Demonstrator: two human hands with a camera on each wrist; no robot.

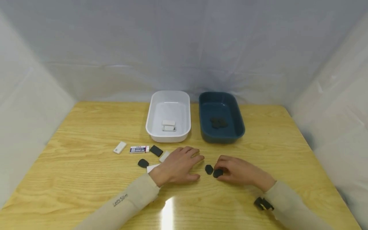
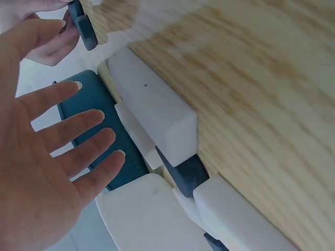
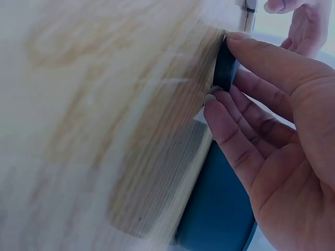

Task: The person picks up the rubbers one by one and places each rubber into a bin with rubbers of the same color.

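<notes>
The left hand (image 1: 178,166) covers part of the white eraser (image 1: 152,167) beside its wrist. The dark pieces (image 1: 218,122) in the blue tray (image 1: 204,129) are too small to count, perhaps 3 or 4. The print on the labelled eraser (image 1: 139,149) is unreadable. The right wrist view shows the table (image 3: 78,130) blurred, and the right hand (image 3: 282,130) is cut off by the edge.

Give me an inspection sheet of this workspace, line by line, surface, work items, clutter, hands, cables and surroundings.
Surface: light wooden table, glare patch at the near edge.
Work items: small black eraser pinched by the right hand; second black eraser beside it; white plastic bin holding white erasers; dark blue plastic bin holding dark erasers.
Clutter: loose white and black erasers, one sleeved eraser.
Hands: left hand flat on the table, holding nothing.
Cables: nothing seen.
Surroundings: white sheeting on three sides.
</notes>
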